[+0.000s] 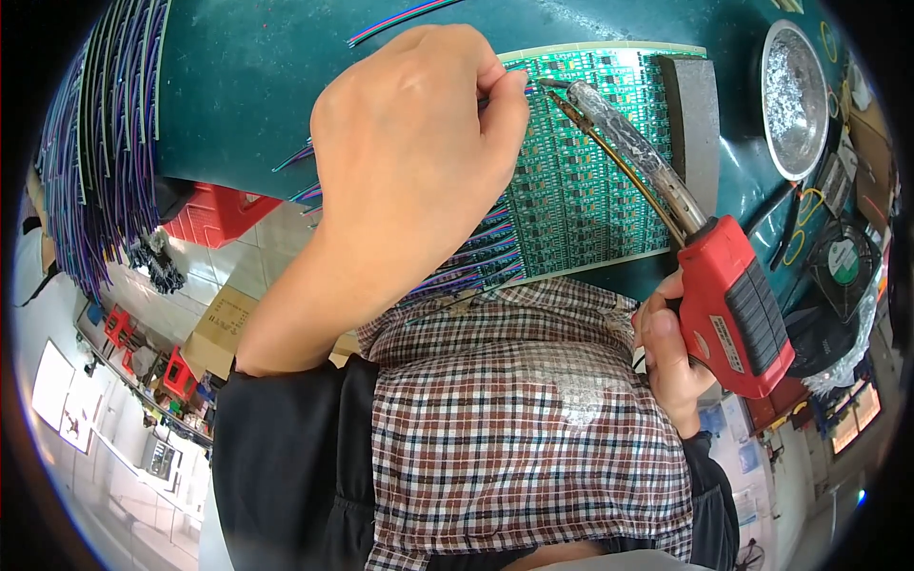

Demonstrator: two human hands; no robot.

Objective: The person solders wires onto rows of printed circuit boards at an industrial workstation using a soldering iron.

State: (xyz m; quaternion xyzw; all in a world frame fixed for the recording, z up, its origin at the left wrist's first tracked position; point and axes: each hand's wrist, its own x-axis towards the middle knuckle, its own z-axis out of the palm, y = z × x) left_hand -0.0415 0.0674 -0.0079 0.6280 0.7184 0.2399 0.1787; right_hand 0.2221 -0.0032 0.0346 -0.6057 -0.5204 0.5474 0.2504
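Left hand [409, 143] covers the green circuit board's [590, 162] left part and its own pinch; wire ends there unseen; iron tip [550, 84] contact unclear

- Left hand [414, 143] is bare, no glove, no ring, no watch showing.
- A black sleeve [286, 457] covers the left arm and ends in a plain edge above the wrist.
- Right hand [666, 357] is bare too, with a dark cuff [709, 476] just behind it.
- Across the lap lies a checked cloth [524, 428], brown, white and dark lines, with a pale worn patch in the middle.
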